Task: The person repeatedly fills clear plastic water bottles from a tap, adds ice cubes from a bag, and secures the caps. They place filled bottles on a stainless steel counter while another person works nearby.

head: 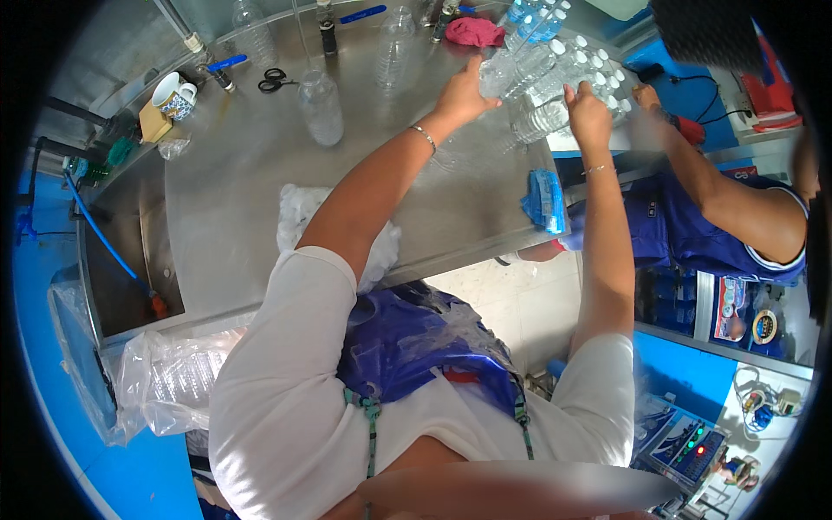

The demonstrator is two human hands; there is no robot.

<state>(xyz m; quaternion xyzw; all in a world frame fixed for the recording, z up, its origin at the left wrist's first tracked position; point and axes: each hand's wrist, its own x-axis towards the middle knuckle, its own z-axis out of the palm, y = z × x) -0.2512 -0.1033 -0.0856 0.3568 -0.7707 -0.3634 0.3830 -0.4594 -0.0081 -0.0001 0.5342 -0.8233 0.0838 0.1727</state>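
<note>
My left hand is wrapped around the lower part of a clear plastic bottle. Its far fingers are partly hidden behind the bottle. My right hand is raised in front of another clear bottle, with thumb and fingers drawn together. Whether it pinches anything, I cannot tell. Several capped clear bottles are grouped beyond both hands, with blue-labelled bottles behind them. Further left, uncapped bottles stand on the stainless steel counter.
Black scissors, a pink cloth and blue-handled valves line the back. A patterned mug is by the sink. Blue plastic wrappers lie at the right edge. A co-worker's arm reaches in there.
</note>
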